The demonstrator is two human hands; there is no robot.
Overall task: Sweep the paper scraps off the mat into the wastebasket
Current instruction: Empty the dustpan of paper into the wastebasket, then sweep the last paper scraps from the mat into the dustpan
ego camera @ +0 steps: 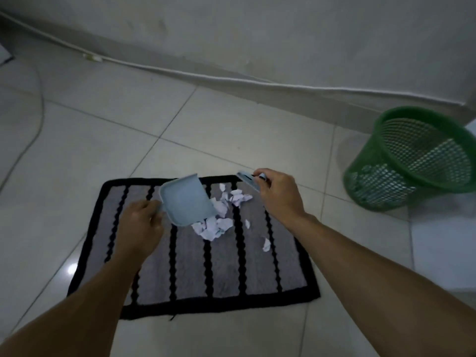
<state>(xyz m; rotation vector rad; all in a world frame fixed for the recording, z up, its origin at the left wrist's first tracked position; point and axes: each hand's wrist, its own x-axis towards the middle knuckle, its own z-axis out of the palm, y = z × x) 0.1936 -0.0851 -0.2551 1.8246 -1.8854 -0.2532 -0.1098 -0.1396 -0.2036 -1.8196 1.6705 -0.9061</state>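
Location: tiled floor [77, 150] at the foot of a pale wall [257, 34], dim lighting.

Mat [231, 274]: grey with black wavy stripes and a black border, lying flat on the floor.

Paper scraps [212, 226]: pale pieces on the mat, gathered mostly in a loose pile near its centre, with a second small cluster just beyond it toward the far edge. Two stray pieces lie apart to the right of the pile, still on the mat.

Dustpan [185, 199]: pale blue, tilted, its open lip down and touching the left side of the pile.

Left grip [140, 222]: fingers curled round the dustpan's handle, holding it over the mat's left-centre.

Right grip [279, 194]: closed round a small pale blue brush [248, 180], held over the mat's far right edge. Only the end of the brush protrudes past the fingers; the bristles cannot be made out.

Wastebasket [365, 186]: green plastic mesh, standing on the floor to the right of the mat and well apart from it, close to the wall. Pale pieces show through the mesh at its bottom.

Other: a white cable [180, 73] runs along the base of the wall.

Both forearms are bare and reach in from the lower edge of the view.
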